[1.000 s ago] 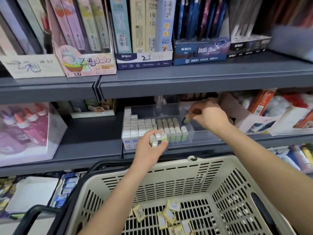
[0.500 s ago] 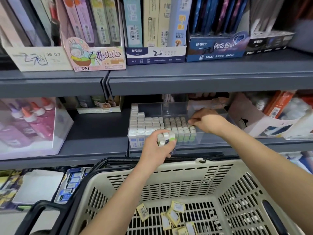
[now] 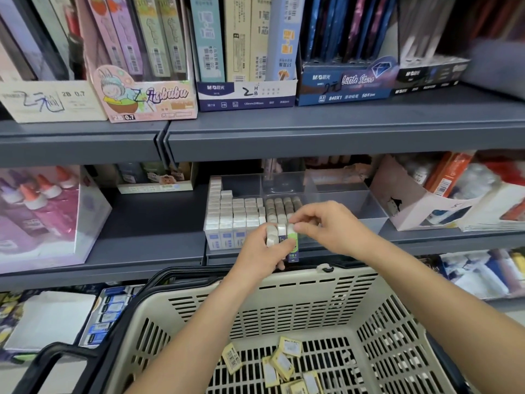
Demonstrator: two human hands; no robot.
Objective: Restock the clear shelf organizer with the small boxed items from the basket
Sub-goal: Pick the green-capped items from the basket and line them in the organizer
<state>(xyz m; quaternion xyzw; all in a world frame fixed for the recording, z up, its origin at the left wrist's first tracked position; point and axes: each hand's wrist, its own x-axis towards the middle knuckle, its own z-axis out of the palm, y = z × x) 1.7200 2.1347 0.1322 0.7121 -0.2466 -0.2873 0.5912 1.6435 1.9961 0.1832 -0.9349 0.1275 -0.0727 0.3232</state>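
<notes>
Standing next to this person at the stationery shelf (image 3: 147, 220), and here's where it's at: the left hand (image 3: 255, 258) has its grip wrapped round a little clutch of small boxes (image 3: 277, 237). They're held upright just in front of the clear organizer (image 3: 372, 211) and right above the far rim of the basket (image 3: 312, 281). The right hand (image 3: 336, 227) reaches across, its grip pinched thumb-and-fingertips on the top end of the green-sided box (image 3: 294, 241) at the edge of that clutch, so I'd say it's about to peel one off. In the organizer the left compartments are packed with rows of white boxes (image 3: 227, 216), with a shorter block of greyish ones (image 3: 281, 207) right beside them (can't read any labels from here). My guess on handling: these are light, stiff cardboard with slick sides, so crushing isn't the worry, slipping is. Pull one out of the bunch carelessly and its neighbours could slide loose and drop into the basket. Best hold is probably the narrow top end, across the two wide faces, so it goes down end-first into a row without fingers jamming against the boxes already standing there. A few yellow packets (image 3: 284, 364) lie flat on the basket floor, well apart from both hands.
</notes>
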